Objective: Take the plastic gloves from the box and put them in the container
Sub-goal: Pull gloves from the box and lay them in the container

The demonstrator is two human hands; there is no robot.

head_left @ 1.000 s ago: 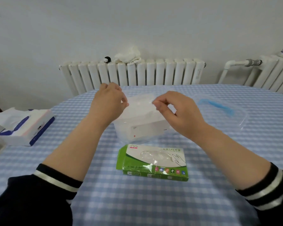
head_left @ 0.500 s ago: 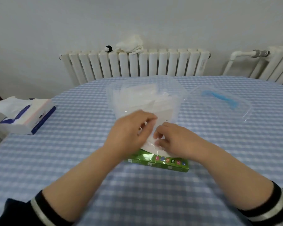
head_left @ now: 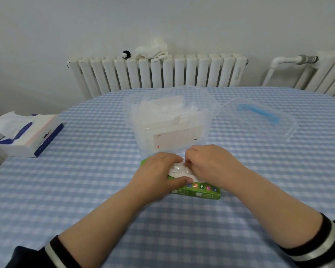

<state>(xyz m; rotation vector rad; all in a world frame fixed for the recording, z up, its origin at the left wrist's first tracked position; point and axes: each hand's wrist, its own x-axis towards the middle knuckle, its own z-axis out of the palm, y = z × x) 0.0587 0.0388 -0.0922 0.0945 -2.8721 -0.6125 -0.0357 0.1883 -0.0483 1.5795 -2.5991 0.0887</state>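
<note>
Gloves [head_left: 179, 168]: hands now on box [head_left: 201, 191]

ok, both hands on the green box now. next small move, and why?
Probably pull the next glove up out of the green box and carry it to the clear container just behind. The left hand steadies the box, the right hand works at its white opening, and the container, already holding gloves, is open, its lid lying aside.

Glossy cardboard box [head_left: 199, 191], clear plastic container [head_left: 170, 120], checked cloth tablecloth [head_left: 85, 190].
</note>
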